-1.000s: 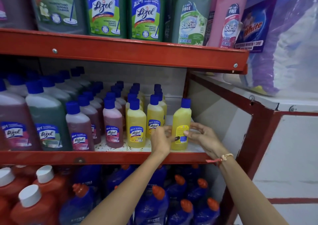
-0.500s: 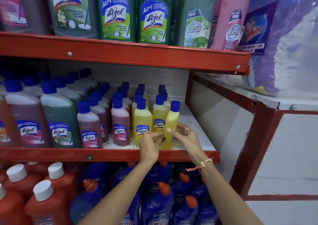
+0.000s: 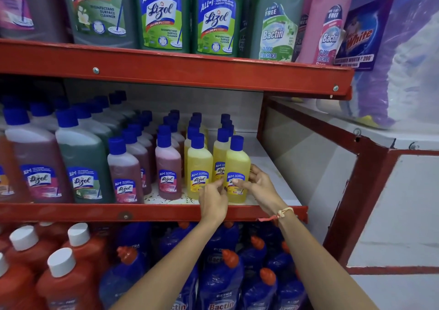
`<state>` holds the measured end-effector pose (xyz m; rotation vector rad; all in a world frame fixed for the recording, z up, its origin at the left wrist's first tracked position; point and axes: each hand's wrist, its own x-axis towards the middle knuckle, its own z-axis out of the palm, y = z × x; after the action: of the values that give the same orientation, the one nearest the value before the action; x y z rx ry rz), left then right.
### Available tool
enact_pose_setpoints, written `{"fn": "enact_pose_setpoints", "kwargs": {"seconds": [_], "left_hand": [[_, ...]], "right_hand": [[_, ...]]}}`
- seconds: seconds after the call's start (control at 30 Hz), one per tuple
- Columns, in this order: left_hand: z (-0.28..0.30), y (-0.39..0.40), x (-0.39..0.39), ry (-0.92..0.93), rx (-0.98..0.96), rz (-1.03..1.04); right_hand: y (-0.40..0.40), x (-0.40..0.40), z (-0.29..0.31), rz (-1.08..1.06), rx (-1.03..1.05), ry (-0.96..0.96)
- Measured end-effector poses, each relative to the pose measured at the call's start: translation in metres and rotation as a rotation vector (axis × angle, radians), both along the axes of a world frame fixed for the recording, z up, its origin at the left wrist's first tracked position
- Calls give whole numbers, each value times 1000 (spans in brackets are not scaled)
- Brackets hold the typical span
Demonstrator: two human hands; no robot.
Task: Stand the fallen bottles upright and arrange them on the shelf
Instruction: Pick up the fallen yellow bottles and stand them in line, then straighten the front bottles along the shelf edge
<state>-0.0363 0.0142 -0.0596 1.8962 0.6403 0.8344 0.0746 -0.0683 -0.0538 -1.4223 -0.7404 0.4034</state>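
Note:
A small yellow bottle with a blue cap stands upright at the front right of the middle red shelf, its label facing me. My right hand wraps its right side and front, thumb on the label. My left hand touches its lower left with the fingertips. Two more rows of yellow bottles stand just left of it and behind it, close together. No bottle lies on its side in view.
Pink bottles and larger green and maroon ones fill the shelf to the left. A bare white strip of shelf lies right of the held bottle, up to the red frame post. Big bottles stand above, orange and blue ones below.
The yellow bottle has moved left along the shelf front, from apart on the right to beside the yellow rows, and its label has turned toward me. Both hands moved with it.

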Motion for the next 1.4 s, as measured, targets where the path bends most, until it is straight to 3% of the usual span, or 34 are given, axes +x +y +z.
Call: {"fn": "enact_pose_setpoints", "kwargs": {"seconds": [0.23,0.3,0.43,0.53,0.6,0.73,0.87,1.23,1.4], "left_hand": [[2,9,-14,2,-31,-88],[2,14,-28,-51,-22,-75],[-1,35,-75,-306,-6,109],[-1,50,-99,-365,-2,227],[1,59,-107,-342,-61,227],[4,71,-107,-236,-147,139],[15,79,-106,-154,-122,146],[2,78,-123,-140,-124,244],[8,70,-133,-179,-142,289]], "right_hand": [[-4,-2,8,-65,-98,-103],[-2,-11,9,-240,-84,-126],[16,-65,10,-664,172,-288],[42,-114,10,-599,219,-366],[61,-140,8,-473,175,-316],[94,-161,3,-226,-123,-194],[112,-162,5,-245,-255,-138],[94,-169,2,-275,-120,-21],[88,-174,8,-225,-182,-20]]}}
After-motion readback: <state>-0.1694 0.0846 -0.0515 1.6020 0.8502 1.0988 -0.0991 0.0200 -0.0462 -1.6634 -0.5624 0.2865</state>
